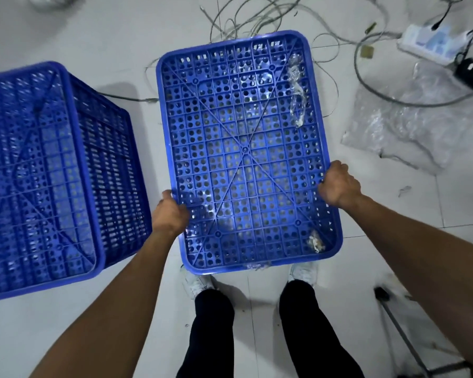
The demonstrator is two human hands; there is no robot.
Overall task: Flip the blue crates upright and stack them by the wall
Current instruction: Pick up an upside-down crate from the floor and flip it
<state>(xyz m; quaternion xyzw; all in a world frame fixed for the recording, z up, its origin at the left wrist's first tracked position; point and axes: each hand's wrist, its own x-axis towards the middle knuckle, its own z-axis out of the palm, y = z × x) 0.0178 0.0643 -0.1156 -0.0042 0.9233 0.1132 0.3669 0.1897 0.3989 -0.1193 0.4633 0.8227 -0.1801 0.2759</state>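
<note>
Black trousers point(213, 323) and white shoes point(195, 282): nearest of all, feet apart on the pale tiled floor point(120, 36), toes just under the near end of the held crate.
Left hand point(170, 214): clenched round the left long edge of the held crate, in its near half.
Right hand point(339, 184): gripping the right long edge, a little farther out than the left.
Held crate point(243, 148): blue perforated plastic, carried between the hands; its ribbed base with crossing diagonals appears to face up, so it reads as not yet flipped. A clear plastic scrap point(296, 91) clings near its far right corner.
Long axis: runs near to far, straight away from the body, with both hands on the long sides.
Turning judgement: with this grip, a roll about that long axis looks the natural flip.
Second crate point(47, 173): on the floor to the left, base up, close beside the left hand.
Far floor: loose cables point(257, 17), a crumpled plastic bag point(410, 126), a power strip point(432, 42).
Wall: not in view.
</note>
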